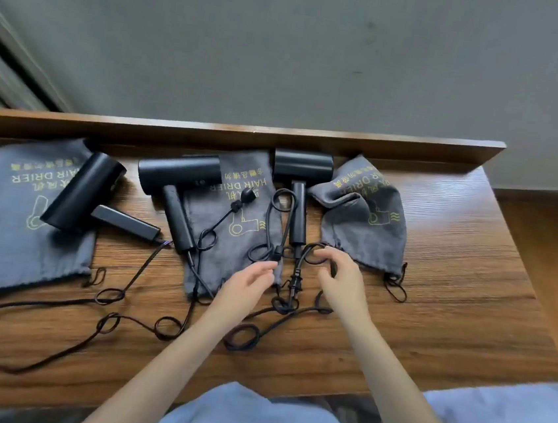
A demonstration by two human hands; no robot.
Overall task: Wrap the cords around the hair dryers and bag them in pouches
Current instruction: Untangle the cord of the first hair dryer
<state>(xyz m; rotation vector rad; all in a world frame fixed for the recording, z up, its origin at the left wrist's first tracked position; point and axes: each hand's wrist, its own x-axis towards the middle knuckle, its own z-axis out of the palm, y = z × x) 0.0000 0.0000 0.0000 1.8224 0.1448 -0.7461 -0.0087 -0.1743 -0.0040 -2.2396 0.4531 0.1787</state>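
Note:
Three black hair dryers lie on the wooden table: a left dryer, a middle dryer and a right dryer. Each rests partly on or beside a grey pouch: left pouch, middle pouch, right pouch. Their black cords trail loose in loops toward the front. My right hand grips the right dryer's cord just below its handle. My left hand hovers by the same cord near its plug, fingers relaxed.
A raised wooden ledge runs along the table's back edge against a grey wall. Cord loops cover the front left of the table. The table's right edge drops to a wooden floor. My blue-clad lap is below the front edge.

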